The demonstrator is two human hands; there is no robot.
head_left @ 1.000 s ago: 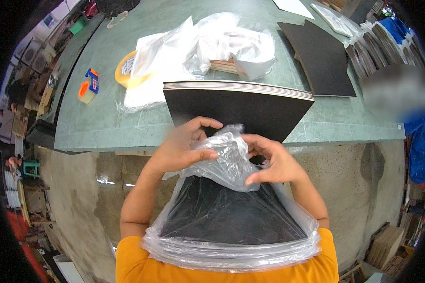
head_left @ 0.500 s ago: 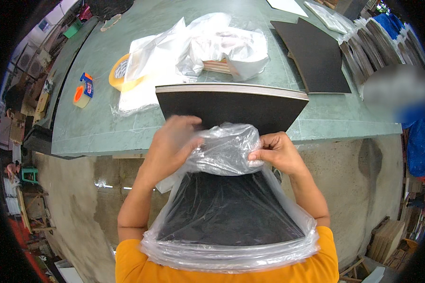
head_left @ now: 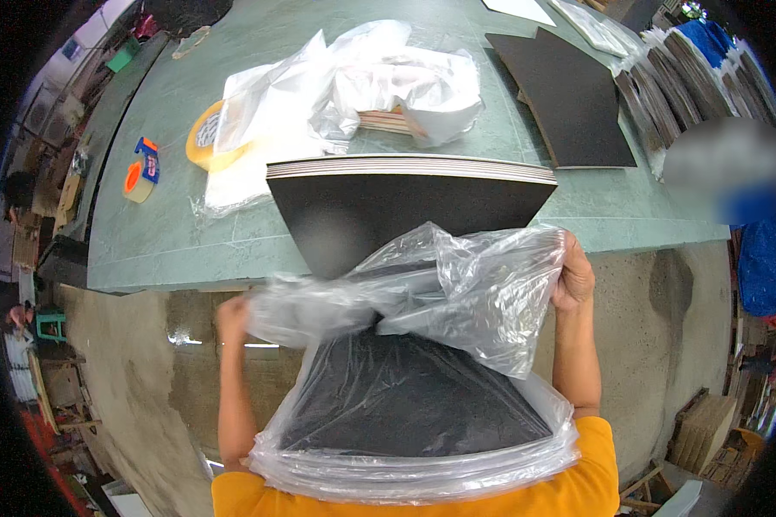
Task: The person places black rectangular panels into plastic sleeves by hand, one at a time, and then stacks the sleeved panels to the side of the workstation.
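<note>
A: Tape dispenser (head_left: 140,170), orange and blue, far left on green table (head_left: 172,233). Yellow tape roll (head_left: 205,138) just beside, partly under crumpled white plastic sheets (head_left: 353,86).

B: Left hand (head_left: 233,317)?

A: Below table edge, blurred; fingers closed on left end of clear plastic bag (head_left: 440,289). Exact grip hard to tell.

B: Bag position?

A: Stretched wide between both hands, bunched over middle of black board stack (head_left: 405,202). Lower part of stack already sheathed in plastic, resting against orange shirt (head_left: 578,482); upper end bare, lying on table edge, pale layered edges showing.

B: Right hand (head_left: 572,277)?

A: Raised at right, fingers clamped on bag's right edge.

B: Further right?

A: Single black panel (head_left: 569,99) flat on table, well apart from stack. Row of bagged dark boards (head_left: 698,86) beyond, top right.
</note>
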